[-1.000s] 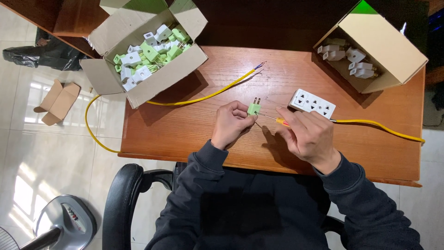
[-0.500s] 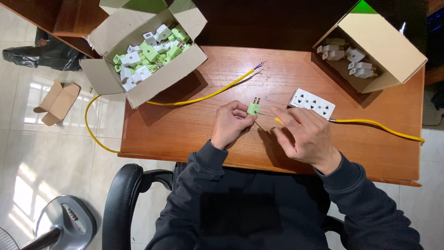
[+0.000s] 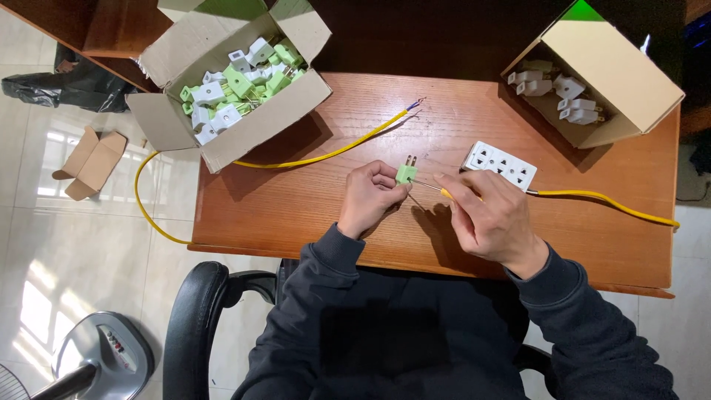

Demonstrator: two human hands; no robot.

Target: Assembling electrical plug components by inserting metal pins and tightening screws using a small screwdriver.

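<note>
Since the earlier frame the right hand [image 3: 492,215] has moved a little nearer to the left one, and its thin screwdriver [image 3: 431,187] now touches the green plug [image 3: 405,173]. Left hand [image 3: 372,197] is grasping this plug just above the tabletop [image 3: 296,207], prongs pointing far. A white socket strip [image 3: 499,164] lies just beyond the right hand, with a yellow cable [image 3: 600,198] going right.
</note>
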